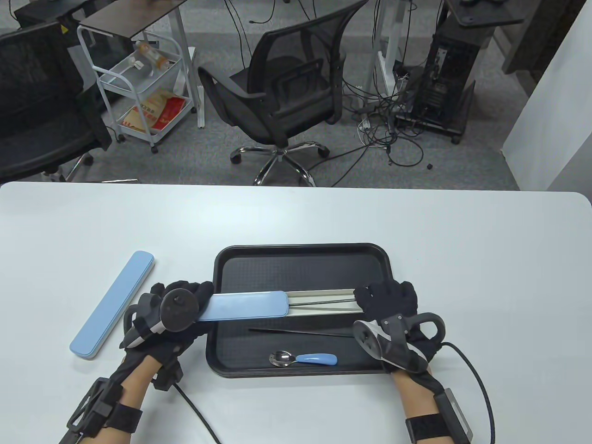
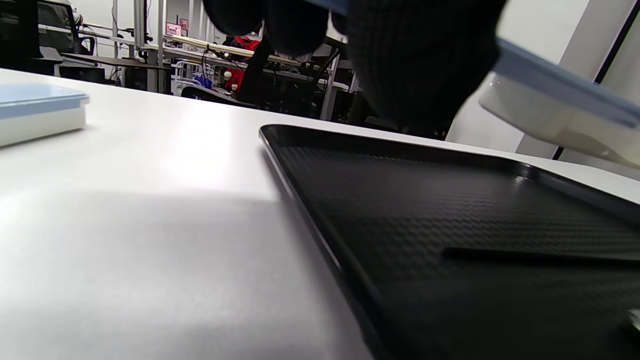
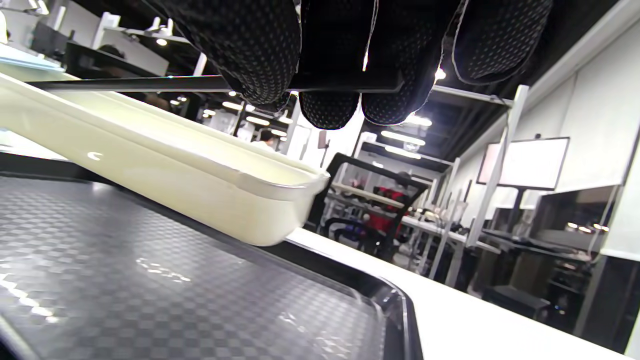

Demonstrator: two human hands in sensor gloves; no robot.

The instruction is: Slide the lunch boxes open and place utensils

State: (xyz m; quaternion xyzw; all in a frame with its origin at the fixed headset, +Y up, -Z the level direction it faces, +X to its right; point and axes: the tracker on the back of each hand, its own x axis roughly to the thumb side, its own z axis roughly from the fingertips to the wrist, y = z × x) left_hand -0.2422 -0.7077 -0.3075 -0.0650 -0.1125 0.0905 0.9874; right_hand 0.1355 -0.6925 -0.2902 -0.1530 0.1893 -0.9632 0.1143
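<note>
On the tray: bumpy black plastic tray (image 1: 231, 360) holds spoon (image 1: 303, 359), thin chopstick (image 1: 296, 330).
Box: long cream box (image 1: 319, 303), blue lid (image 1: 245, 306) half slid.
Left hand (image 1: 171, 314): grips lid end.
Right hand (image 1: 386, 300): pinches chopstick in box (image 3: 150, 83).

Two boxes (image 1: 113, 303); two chopsticks (image 1: 300, 330); one spoon (image 1: 303, 359)

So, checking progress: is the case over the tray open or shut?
Partly open: the blue lid is slid left, baring the cream base with a chopstick inside.
</note>
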